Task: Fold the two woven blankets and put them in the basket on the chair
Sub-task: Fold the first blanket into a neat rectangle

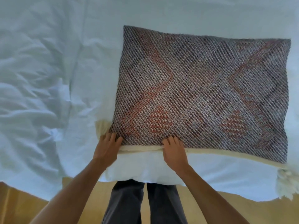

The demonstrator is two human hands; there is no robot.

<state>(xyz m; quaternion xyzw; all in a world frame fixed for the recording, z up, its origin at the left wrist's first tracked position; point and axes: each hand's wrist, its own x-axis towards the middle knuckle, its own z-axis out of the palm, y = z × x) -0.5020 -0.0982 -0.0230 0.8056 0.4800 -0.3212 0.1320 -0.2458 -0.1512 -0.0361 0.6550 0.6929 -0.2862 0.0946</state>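
We see a bed (48, 78) in rumpled white sheets filling most of the view, with a wooden floor (24, 207) along its near side. One woven blanket (202, 86), grey with reddish figures, lies flat on the bed, right of centre and already folded into a rectangle. Its long axis runs left to right, and its right end sits a little nearer than its left. We cannot see the second blanket, the basket or the chair.

Both hands rest on the blanket's near long edge. The left hand (106, 147) is on the near left corner and the right hand (174, 152) is further along, still left of the middle. Their fingers and thumbs lie fairly straight on top, pressing rather than gripping. The blanket stretches away far and right of them, so we judge the right hand better placed for the unheld right half. A cream fringe (286, 180) shows at the near right corner.
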